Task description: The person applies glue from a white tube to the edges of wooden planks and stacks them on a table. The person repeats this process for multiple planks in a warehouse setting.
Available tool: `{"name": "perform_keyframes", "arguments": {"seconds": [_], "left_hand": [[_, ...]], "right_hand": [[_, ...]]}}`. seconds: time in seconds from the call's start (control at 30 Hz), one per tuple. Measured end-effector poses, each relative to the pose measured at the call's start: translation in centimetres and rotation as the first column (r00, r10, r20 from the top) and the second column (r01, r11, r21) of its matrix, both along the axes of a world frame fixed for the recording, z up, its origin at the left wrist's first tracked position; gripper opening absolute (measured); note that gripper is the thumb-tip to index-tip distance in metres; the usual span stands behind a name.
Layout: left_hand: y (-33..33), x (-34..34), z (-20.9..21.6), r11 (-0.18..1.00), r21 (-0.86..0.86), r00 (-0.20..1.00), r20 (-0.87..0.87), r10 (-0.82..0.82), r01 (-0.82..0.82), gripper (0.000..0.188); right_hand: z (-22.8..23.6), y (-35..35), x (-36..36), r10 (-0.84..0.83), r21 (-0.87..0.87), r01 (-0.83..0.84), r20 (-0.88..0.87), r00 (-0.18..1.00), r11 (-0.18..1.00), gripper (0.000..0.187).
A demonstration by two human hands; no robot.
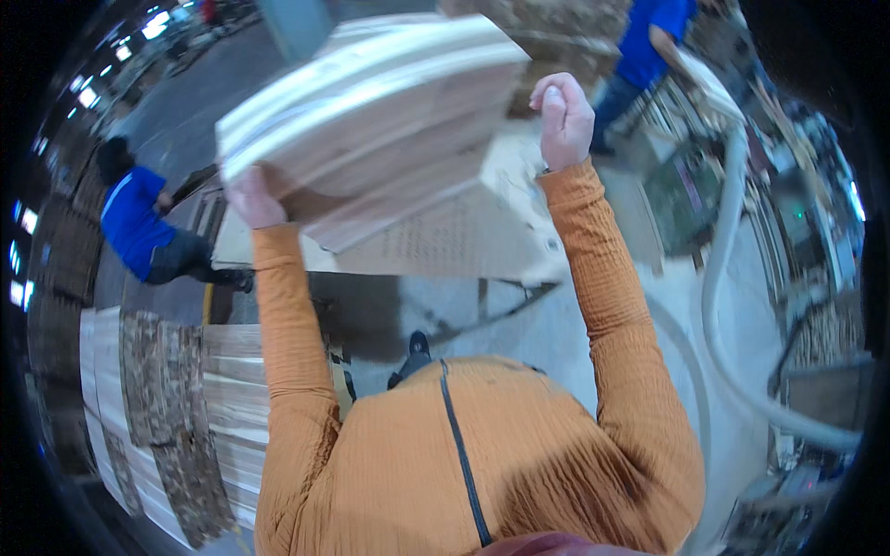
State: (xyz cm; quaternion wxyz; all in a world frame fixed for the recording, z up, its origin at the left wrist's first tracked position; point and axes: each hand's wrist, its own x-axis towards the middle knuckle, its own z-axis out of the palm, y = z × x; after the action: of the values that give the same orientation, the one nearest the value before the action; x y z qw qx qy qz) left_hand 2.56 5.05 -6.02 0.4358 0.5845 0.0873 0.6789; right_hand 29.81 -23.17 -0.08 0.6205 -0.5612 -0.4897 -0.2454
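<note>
A pale wooden panel [399, 120] with brown streaks is tilted up off the work surface, slightly blurred. My left hand [258, 196] is closed on its lower left corner, fingers mostly hidden by the board. Off the panel's right side, apart from it, my right hand [565, 120] is raised with fingers curled in and thumb over them; whatever is in it, if anything, is hidden. Beneath the panel lies a light board [445, 232] with rows of handwritten marks. More pale wood shows behind the panel's far edge.
Stacked boards [167, 408] stand at my lower left. One person in a blue shirt [139, 222] is at the left, another in a blue shirt [649, 46] at the far right. A pale hose [718, 306] curves down the right side, beside machinery [686, 190].
</note>
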Motion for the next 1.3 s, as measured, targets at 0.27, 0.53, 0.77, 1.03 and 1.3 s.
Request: {"name": "perform_keyframes", "arguments": {"seconds": [0.27,0.53,0.77,1.03,1.3], "left_hand": [[1.6,2.3,1.2,0.992,-0.006,0.987,-0.097,0.125,-0.127,0.046],[1.7,0.8,0.5,0.991,-0.064,0.991,-0.069,0.110,-0.115,0.051],[1.4,1.8,0.7,0.991,-0.092,0.994,-0.060,0.092,-0.098,0.049],[-0.1,1.1,0.8,0.986,0.030,0.983,-0.080,0.165,-0.163,0.053],[-0.1,0.8,0.3,0.995,0.003,0.989,-0.103,0.103,-0.103,0.056]], "right_hand": [[-20.1,-20.0,7.4,-0.438,-0.296,0.322,-0.604,0.666,0.899,0.012],[-26.3,-22.5,3.3,-0.662,-0.652,0.253,-0.511,0.549,0.714,0.011],[-21.4,-17.3,7.5,-0.561,-0.976,0.092,-0.037,0.827,0.200,0.034],[-20.2,-13.4,9.9,-0.656,-0.986,-0.157,-0.086,0.749,-0.051,0.051],[-23.3,-16.0,13.3,-0.729,-0.731,-0.462,-0.645,0.229,0.502,0.027]]}}
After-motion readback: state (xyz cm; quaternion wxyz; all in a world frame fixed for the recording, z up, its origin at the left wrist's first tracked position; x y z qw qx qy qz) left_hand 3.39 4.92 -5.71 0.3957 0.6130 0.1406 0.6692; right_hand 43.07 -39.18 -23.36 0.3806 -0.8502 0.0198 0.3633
